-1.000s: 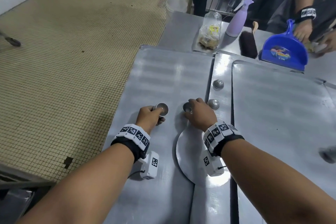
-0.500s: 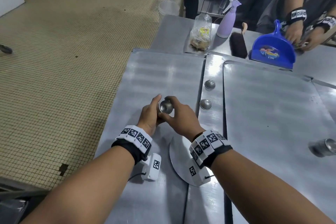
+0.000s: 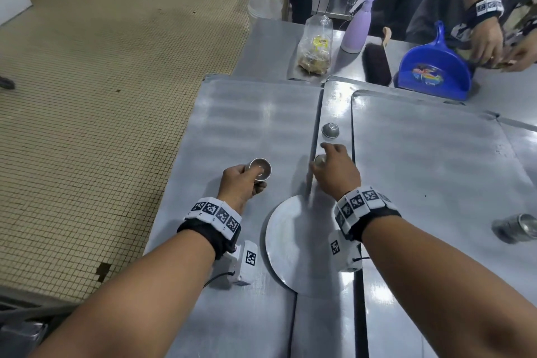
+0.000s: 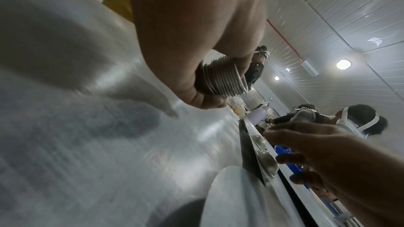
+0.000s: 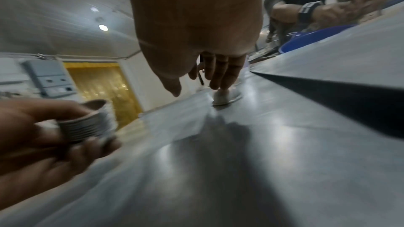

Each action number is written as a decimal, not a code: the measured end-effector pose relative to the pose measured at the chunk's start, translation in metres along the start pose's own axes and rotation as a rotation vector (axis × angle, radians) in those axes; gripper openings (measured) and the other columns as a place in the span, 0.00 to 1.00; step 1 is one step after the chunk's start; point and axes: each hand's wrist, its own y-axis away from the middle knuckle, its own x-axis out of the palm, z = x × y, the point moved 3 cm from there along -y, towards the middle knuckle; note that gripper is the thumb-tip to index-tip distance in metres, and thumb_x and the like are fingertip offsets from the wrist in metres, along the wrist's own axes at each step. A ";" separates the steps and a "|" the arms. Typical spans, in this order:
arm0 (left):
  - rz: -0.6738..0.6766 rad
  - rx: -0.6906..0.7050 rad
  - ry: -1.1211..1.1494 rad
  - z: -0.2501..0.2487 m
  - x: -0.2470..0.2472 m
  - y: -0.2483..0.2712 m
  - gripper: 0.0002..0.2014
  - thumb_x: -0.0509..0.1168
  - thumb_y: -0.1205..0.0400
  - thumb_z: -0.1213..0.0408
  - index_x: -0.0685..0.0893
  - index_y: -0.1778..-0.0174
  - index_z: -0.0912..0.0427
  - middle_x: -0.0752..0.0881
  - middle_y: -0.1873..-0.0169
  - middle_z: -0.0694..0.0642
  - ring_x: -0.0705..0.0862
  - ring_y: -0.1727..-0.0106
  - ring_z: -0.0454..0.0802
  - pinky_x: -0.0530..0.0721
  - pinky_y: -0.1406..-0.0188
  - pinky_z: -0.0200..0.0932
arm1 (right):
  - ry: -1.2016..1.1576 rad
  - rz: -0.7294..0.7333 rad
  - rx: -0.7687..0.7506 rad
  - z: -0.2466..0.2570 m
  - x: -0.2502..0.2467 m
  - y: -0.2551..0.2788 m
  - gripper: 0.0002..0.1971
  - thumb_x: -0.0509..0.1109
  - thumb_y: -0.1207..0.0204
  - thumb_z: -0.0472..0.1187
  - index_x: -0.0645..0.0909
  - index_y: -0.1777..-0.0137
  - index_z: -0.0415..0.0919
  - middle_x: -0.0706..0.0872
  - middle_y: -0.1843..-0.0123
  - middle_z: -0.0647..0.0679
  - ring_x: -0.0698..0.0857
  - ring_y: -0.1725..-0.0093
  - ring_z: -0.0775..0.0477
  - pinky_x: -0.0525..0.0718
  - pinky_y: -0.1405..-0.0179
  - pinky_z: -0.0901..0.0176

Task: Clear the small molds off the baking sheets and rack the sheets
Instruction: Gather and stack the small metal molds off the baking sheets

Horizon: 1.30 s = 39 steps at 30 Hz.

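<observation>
Metal molds nest in a stack (image 3: 259, 169) that our left hand (image 3: 241, 183) grips above the left baking sheet (image 3: 250, 122); our right hand (image 3: 337, 171) reaches, fingers (image 5: 227, 73) loose, touching a mold (image 5: 226, 97) on the desk.

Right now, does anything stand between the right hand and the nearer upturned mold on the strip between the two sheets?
Nothing visible does. The right hand is directly over the small dome-shaped metal mold, fingertips at its top.
</observation>
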 end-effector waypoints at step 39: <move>0.068 0.025 0.025 -0.013 0.024 0.011 0.14 0.76 0.24 0.60 0.88 0.56 0.70 0.86 0.64 0.64 0.85 0.70 0.55 0.89 0.63 0.45 | -0.199 -0.051 -0.199 0.042 -0.024 0.053 0.25 0.80 0.26 0.51 0.83 0.32 0.42 0.87 0.35 0.45 0.85 0.37 0.41 0.81 0.36 0.48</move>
